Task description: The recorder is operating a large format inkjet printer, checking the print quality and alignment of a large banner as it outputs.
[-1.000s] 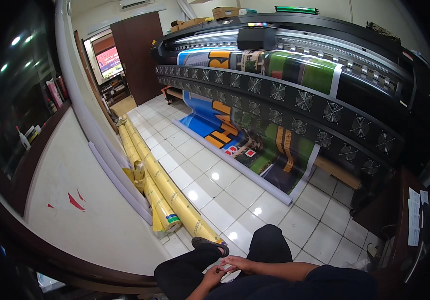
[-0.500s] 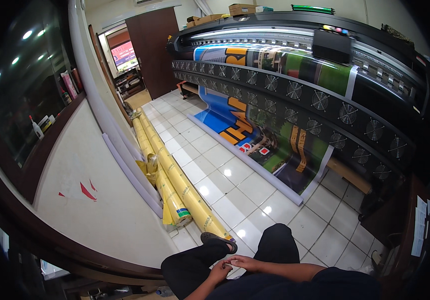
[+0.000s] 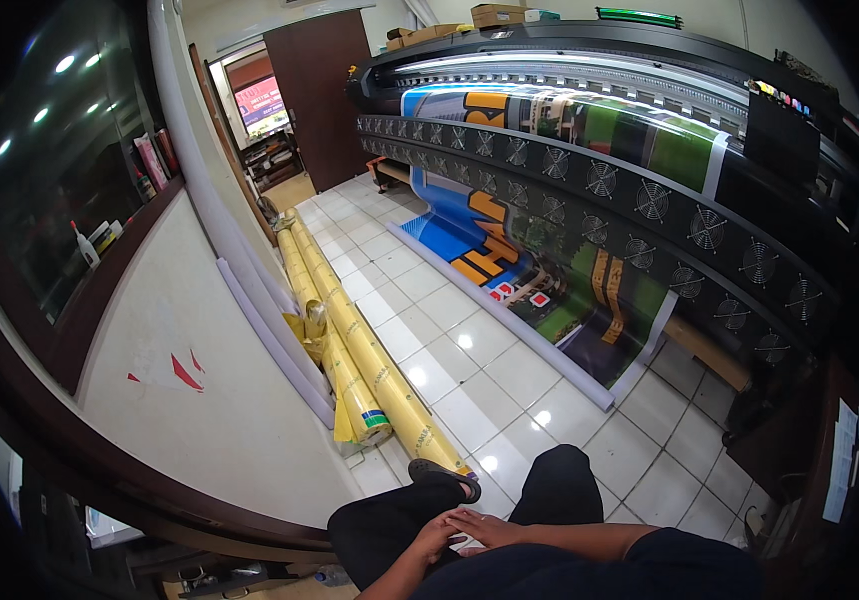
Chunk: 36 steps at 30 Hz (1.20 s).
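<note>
while the person sits idle, the left hand (image 3: 437,541) and right hand (image 3: 487,527) rest together on the black-trousered lap (image 3: 550,490), fingers loosely flat, holding nothing; the wide black banner printer (image 3: 650,190) runs well apart.

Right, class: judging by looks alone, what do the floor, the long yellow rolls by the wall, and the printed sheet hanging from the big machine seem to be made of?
Floor: probably glazed ceramic tile, white and glossy, with grout lines and bright lamp reflections.
Yellow rolls: likely sheet material wound up in shiny yellow plastic wrap; the wrap crinkles at the ends.
Printed sheet: seemingly flexible vinyl or coated banner, smooth, draping onto the floor.
</note>
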### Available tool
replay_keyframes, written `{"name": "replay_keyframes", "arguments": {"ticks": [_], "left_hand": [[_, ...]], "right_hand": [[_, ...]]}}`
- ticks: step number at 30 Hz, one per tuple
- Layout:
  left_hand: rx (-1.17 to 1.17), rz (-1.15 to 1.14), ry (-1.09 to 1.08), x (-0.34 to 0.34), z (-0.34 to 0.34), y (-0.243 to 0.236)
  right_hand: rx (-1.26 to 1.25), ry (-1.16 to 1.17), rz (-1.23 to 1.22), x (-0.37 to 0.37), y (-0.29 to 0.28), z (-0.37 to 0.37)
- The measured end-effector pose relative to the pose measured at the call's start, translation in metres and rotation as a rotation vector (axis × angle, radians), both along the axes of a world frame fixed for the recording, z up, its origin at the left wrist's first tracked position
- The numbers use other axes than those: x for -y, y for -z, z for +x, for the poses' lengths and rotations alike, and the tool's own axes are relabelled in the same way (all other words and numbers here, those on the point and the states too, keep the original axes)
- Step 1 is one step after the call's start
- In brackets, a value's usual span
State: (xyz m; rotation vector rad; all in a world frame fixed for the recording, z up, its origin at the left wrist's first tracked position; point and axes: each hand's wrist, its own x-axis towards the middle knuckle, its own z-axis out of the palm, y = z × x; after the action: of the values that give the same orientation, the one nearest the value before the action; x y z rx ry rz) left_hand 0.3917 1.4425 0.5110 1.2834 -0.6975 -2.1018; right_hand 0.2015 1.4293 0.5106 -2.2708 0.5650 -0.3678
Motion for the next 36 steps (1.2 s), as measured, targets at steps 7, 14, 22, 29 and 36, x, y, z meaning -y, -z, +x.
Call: {"name": "replay_keyframes", "arguments": {"ticks": [7,14,22,29,36], "left_hand": [[-0.037,0.005,-0.031,-0.001,0.002,-0.003],[-0.053,0.028,-0.017,0.001,0.001,-0.003],[-0.104,-0.011,0.035,0.001,0.006,0.002],[-0.117,-0.008,0.019,0.001,0.005,0.002],[-0.094,0.003,0.023,0.002,0.004,0.003]], "right_hand": [[0.01,0.019,-0.068,0.0,-0.001,0.002],[-0.065,-0.017,-0.056,0.002,-0.003,-0.002],[-0.003,-0.038,-0.051,0.003,0.002,-0.002],[-0.066,-0.023,-0.029,0.0,-0.004,-0.003],[0.012,-0.028,-0.025,0.001,0.0,-0.002]]}}
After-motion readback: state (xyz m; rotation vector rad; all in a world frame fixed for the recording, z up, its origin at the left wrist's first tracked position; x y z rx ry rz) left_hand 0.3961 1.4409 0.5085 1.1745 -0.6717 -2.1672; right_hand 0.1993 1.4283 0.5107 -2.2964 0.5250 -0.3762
